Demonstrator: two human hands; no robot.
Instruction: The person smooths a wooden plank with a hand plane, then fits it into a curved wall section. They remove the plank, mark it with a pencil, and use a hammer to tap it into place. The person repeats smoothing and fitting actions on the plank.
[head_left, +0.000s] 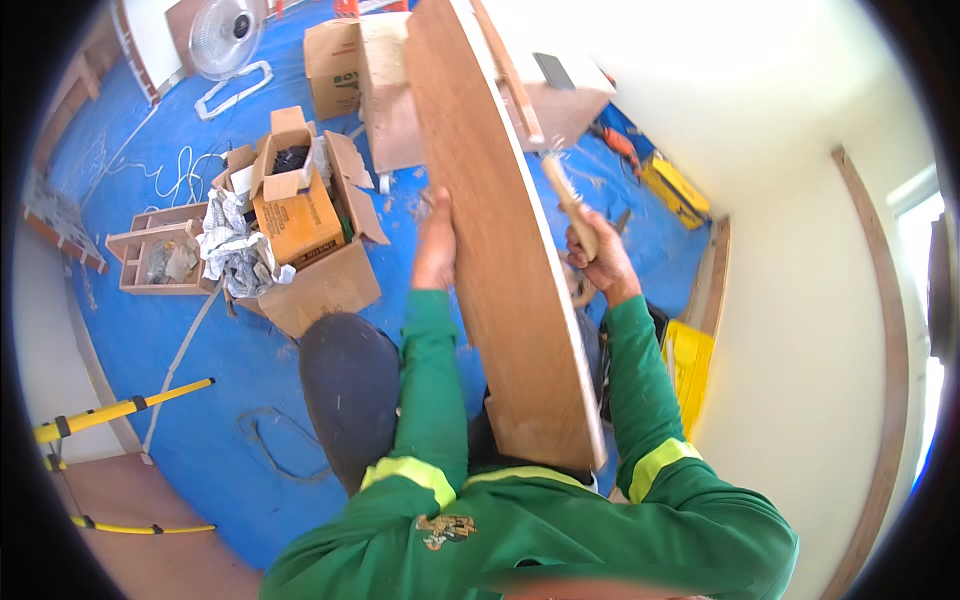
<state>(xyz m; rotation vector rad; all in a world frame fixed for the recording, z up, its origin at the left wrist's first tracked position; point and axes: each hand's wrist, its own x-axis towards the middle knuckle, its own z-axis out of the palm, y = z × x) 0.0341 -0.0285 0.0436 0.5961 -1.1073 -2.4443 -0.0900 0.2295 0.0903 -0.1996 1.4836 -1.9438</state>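
A long brown wooden board [490, 240] with a pale right edge stretches from my lap toward the far side, between my arms. My left hand [436, 245] grips its left edge, with the fingertips partly hidden. In my closed right hand [600, 258], just right of the board, is a pale wooden tool [570, 195] with a curved handle. Its far end is blurred, so I cannot tell its exact kind. Beyond the hands, a large light-coloured block [390, 110] stands by the board's far part, with a narrow wooden strip [515, 85] and a dark flat rectangular object [550, 70] over it.
Open cartons [330, 285] with crumpled paper [240, 250] sit at left, beside a wooden tray [150, 280]. A fan [225, 40] stands far left; yellow tripod-like legs [130, 405] are near left. An orange power tool [620, 148] and yellow case [675, 190] lie by the right wall.
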